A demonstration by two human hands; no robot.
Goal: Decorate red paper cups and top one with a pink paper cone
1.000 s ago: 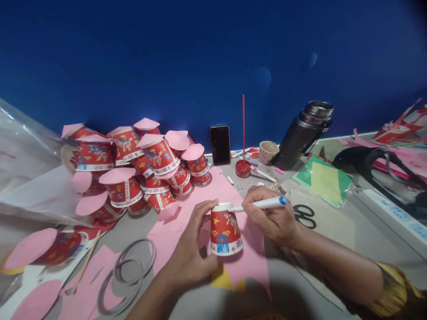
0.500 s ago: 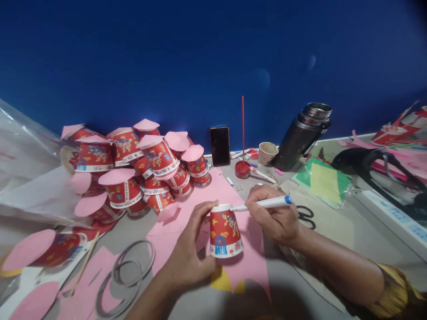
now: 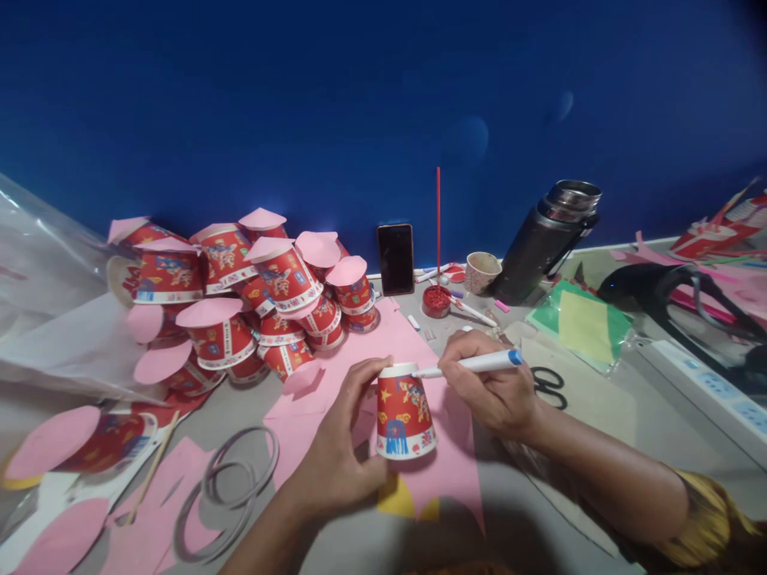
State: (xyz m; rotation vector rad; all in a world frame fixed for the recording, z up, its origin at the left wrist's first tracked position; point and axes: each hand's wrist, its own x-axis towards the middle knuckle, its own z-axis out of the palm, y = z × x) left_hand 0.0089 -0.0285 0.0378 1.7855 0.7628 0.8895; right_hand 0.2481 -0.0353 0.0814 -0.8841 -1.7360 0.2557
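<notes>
My left hand (image 3: 340,447) is closed round the left side of a red paper cup (image 3: 405,409), turned upside down with its white base up and its flowered rim below. Blue marks show on the cup's front, low down near the rim. Between the fingers of my right hand (image 3: 490,382) is a white marker (image 3: 476,364) with a blue end pointing right. Its tip meets the cup near the top right edge. Pink paper (image 3: 447,463) with scalloped cut edges lies under the cup, and a yellow piece (image 3: 399,497) shows beneath it.
Several red cups with pink paper tops (image 3: 224,335) are piled at the left back. A phone (image 3: 395,259) leans on the blue wall. A black flask (image 3: 542,239), scissors (image 3: 548,387) and a power strip (image 3: 713,391) are to the right; grey rings (image 3: 231,479) lie front left.
The view has shifted very slightly. Both hands keep nearly the same pose, with the marker tip still at the cup's upper edge.
</notes>
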